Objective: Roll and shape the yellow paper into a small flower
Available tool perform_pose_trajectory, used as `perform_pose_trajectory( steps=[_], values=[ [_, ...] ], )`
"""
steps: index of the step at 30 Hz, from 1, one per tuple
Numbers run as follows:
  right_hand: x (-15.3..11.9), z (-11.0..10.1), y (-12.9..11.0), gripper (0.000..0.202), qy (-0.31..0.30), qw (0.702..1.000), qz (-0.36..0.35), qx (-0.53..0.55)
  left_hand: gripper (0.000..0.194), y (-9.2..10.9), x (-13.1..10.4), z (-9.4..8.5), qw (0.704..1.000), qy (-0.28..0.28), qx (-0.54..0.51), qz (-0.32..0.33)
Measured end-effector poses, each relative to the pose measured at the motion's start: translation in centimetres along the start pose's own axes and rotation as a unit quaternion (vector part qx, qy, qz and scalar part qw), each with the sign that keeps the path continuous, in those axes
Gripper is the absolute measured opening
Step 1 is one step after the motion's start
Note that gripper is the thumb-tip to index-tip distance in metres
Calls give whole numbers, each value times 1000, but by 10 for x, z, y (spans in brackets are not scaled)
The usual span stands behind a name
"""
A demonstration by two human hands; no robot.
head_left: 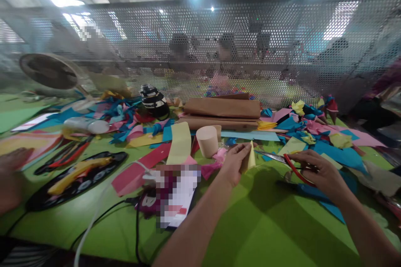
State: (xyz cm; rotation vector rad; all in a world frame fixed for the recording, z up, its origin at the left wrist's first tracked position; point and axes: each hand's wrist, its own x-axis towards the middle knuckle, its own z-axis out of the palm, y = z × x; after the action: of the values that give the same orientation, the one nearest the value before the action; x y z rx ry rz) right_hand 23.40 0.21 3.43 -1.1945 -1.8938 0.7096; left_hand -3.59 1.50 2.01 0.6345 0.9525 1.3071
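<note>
My left hand [236, 160] pinches a folded piece of yellow paper [251, 159] above the green table. In my right hand [316, 171] is a pair of scissors with red handles [294, 170]. The blades point left toward the yellow paper, close to its edge; whether they touch it I cannot tell. Below my right hand lies a blue-handled tool [308, 191], partly hidden by it. A pink twisted paper piece [214, 162] and a roll of pale tape [207, 142] are just left of my left hand.
A phone [181, 198] and cables lie on the green table [269, 233] at front. A black tray [78, 181] is at left, near another person's hand [12, 179]. Brown paper [222, 110] and coloured scraps line the back, before a perforated metal screen [140, 50].
</note>
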Motion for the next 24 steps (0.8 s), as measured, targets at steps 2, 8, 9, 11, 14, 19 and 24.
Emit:
perform_pose_trajectory(
  steps=[2,8,9,11,14,19,24],
  values=[
    [0,0,1,47,3,1000,-4,-2,34,0,1,0,999,-25,-31,-8],
    [-1,1,-1,46,3,1000,8,13,33,-2,2,0,998,-34,-59,-9],
    [-1,1,-1,46,2,1000,11,17,33,-2,2,0,998,-31,-59,-10],
    [-1,1,-1,46,0,1000,9,20,34,-2,2,0,998,-29,-59,-11],
    [-1,0,-1,46,-3,1000,4,12,36,-2,2,-1,998,-30,-59,-11],
    [-1,1,1,45,-2,1000,0,-5,35,0,1,1,998,-26,-57,-17],
    [-1,0,3,46,4,1000,-9,-17,35,1,0,2,998,-20,-54,-19]
  ],
)
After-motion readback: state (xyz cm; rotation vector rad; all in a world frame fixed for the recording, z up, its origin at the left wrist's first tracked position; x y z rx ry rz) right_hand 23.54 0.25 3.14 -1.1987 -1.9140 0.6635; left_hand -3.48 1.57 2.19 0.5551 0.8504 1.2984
